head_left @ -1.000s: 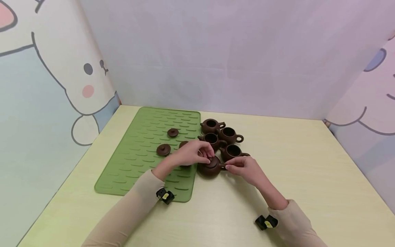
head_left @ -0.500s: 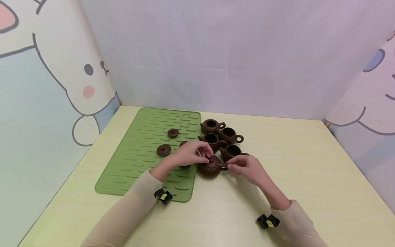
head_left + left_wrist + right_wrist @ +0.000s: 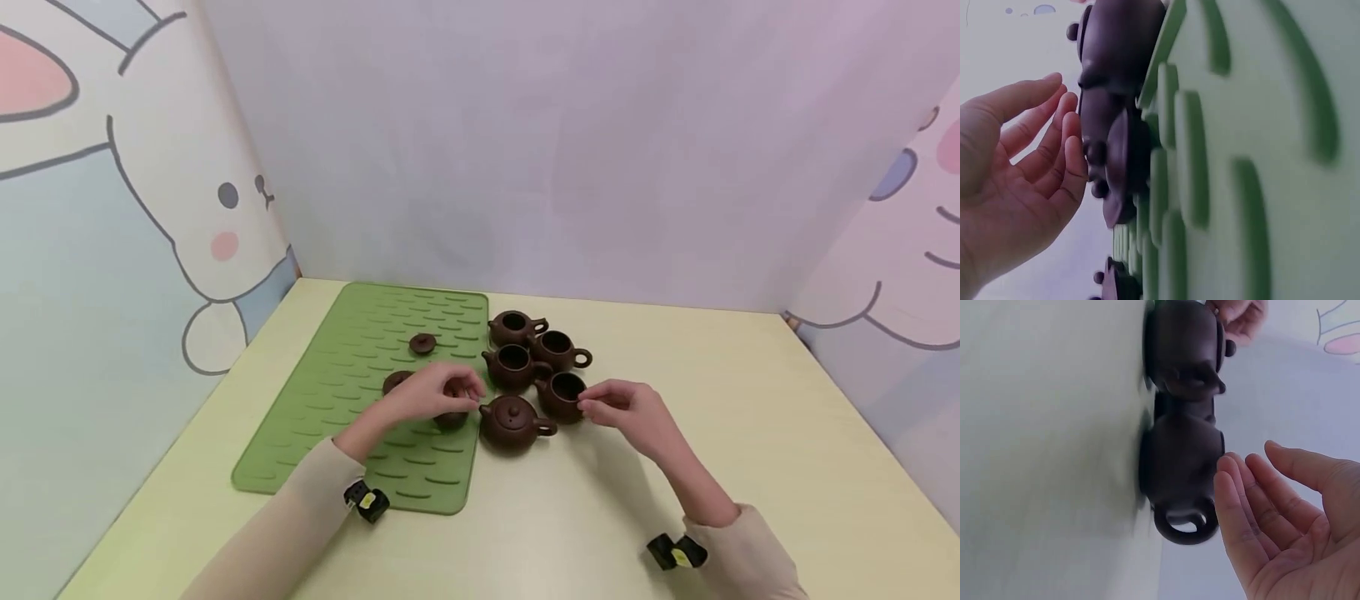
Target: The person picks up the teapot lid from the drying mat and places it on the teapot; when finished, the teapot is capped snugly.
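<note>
A dark brown teapot with its lid on stands beside the green mat's right edge. My left hand hovers over the mat to its left, loosely curved around nothing. Below that hand lies a dark lid, partly hidden; the left wrist view shows its knob and rim close to the fingertips. My right hand is beside a lidless teapot, fingers relaxed and holding nothing. Its fingertips overlap that pot's rim in the head view; whether they touch, I cannot tell.
More lidless teapots cluster behind the lidded one. On the green mat lie a small lid and another lid partly behind the left hand. Pale tabletop extends right, with a curtain wall behind.
The left hand has let go of the lid now on the front teapot and moved left over the mat. The right hand has left that pot's handle, moving right. The view has tilted up slightly.
</note>
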`<state>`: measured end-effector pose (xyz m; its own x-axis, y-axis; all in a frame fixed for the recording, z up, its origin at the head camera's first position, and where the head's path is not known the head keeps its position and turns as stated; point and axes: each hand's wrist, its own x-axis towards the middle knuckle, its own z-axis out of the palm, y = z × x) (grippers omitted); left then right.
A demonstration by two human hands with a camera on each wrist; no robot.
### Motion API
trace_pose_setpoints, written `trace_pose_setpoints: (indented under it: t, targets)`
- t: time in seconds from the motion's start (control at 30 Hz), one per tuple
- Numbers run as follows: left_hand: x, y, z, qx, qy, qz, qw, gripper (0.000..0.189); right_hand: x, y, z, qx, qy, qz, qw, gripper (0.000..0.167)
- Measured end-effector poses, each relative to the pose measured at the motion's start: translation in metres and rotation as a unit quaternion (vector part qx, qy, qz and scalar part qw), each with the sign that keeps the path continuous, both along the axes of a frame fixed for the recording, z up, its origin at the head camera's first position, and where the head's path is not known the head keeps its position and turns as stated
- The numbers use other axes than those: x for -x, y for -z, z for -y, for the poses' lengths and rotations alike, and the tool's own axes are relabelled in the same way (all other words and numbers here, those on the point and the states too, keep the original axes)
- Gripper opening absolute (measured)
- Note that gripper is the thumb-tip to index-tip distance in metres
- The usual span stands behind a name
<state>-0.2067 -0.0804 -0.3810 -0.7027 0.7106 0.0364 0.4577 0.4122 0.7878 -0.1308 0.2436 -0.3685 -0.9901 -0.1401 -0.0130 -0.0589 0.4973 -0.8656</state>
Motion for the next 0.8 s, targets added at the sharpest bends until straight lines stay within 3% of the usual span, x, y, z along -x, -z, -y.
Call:
trace_pose_setpoints:
  t: [0.17, 0.43, 0.57, 0.8]
  targets:
    - [0.000, 0.005, 0.012, 0.001, -0.025, 0.010, 0.9996, 0.016, 0.002, -0.007, -0.013, 0.019, 0.030, -0.013, 0.9993, 0.028]
    - [0.002, 0.012, 0.025, 0.002, -0.036, 0.008, 0.9993, 0.015, 0.008, -0.009, -0.029, 0.030, 0.060, -0.002, 0.9977, 0.032]
    - [0.001, 0.015, 0.031, 0.006, -0.048, 0.019, 0.9986, 0.016, 0.012, -0.002, -0.031, 0.030, 0.052, 0.005, 0.9982, 0.034]
    - [0.002, 0.016, 0.033, 0.010, -0.052, 0.024, 0.9983, 0.015, 0.020, 0.011, -0.032, -0.021, 0.020, 0.021, 0.9993, 0.035]
